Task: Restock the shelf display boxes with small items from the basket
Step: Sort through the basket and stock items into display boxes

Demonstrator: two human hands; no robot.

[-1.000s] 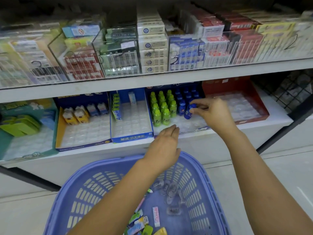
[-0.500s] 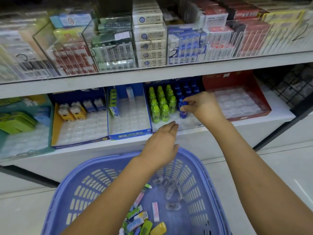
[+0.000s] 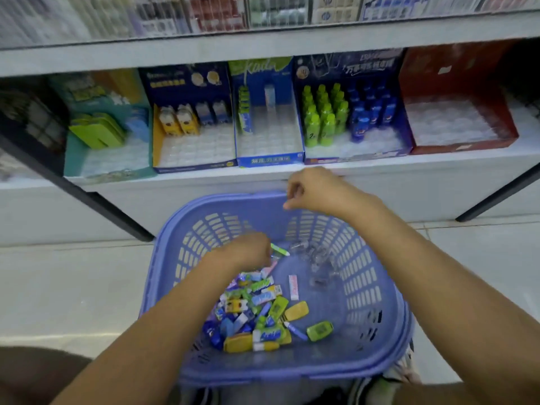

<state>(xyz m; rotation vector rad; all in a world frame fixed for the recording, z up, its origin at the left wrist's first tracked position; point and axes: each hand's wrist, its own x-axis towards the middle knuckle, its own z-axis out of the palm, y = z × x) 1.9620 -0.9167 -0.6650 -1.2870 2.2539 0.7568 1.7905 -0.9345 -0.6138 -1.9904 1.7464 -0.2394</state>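
A blue plastic basket (image 3: 377, 290) sits below me with a pile of small colourful packets (image 3: 257, 314) and clear wrappers (image 3: 317, 258) inside. My left hand (image 3: 244, 254) is down inside it, fingers curled over at a small green item (image 3: 280, 249); blur hides whether it holds it. My right hand (image 3: 314, 191) hovers over the basket's far rim, fingers loosely curled, holding nothing. On the lower shelf, a dark blue display box (image 3: 356, 157) holds green bottles (image 3: 323, 115) and blue bottles (image 3: 369, 112).
More display boxes line the shelf: a red one (image 3: 464, 146) at the right with bare trays, a blue one (image 3: 270, 160), a navy-and-yellow one (image 3: 190, 168) and a teal one (image 3: 108, 173). A black shelf leg (image 3: 117, 213) slants down at left. Stocked packs fill the upper shelf.
My right hand let go of the blue bottle in the box and drew back over the basket rim. My left hand dropped from the rim into the basket. The view tilted downward.
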